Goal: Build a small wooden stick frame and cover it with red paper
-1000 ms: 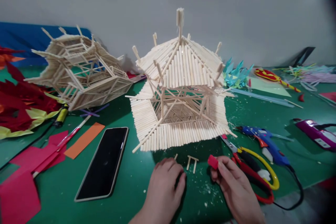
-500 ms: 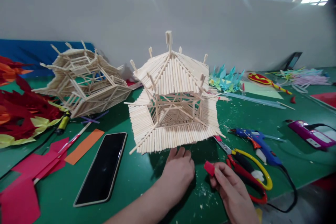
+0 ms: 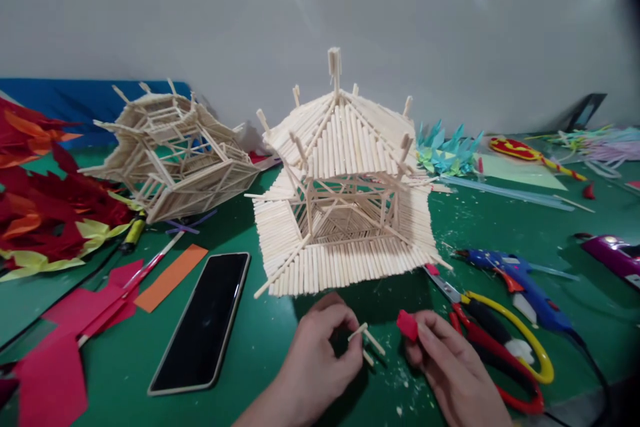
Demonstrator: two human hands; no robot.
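A pavilion model (image 3: 344, 187) made of pale wooden sticks stands mid-table. Just in front of it, my left hand (image 3: 317, 353) pinches a small frame of glued sticks (image 3: 367, 341) between thumb and fingers, held a little above the green mat (image 3: 250, 360). My right hand (image 3: 450, 367) is beside it on the right, fingers closed on a small red piece (image 3: 407, 324). The two hands are a short gap apart.
A second stick model (image 3: 175, 147) lies tilted at the left. A black phone (image 3: 203, 323) lies left of my hands. Red-and-yellow scissors (image 3: 500, 340) and a blue glue gun (image 3: 515, 277) lie to the right. Red and orange paper (image 3: 55, 193) covers the left side.
My left hand reached under the pavilion's front edge, then drew back holding the small stick frame, which lay on the mat before. My right hand kept the red piece.
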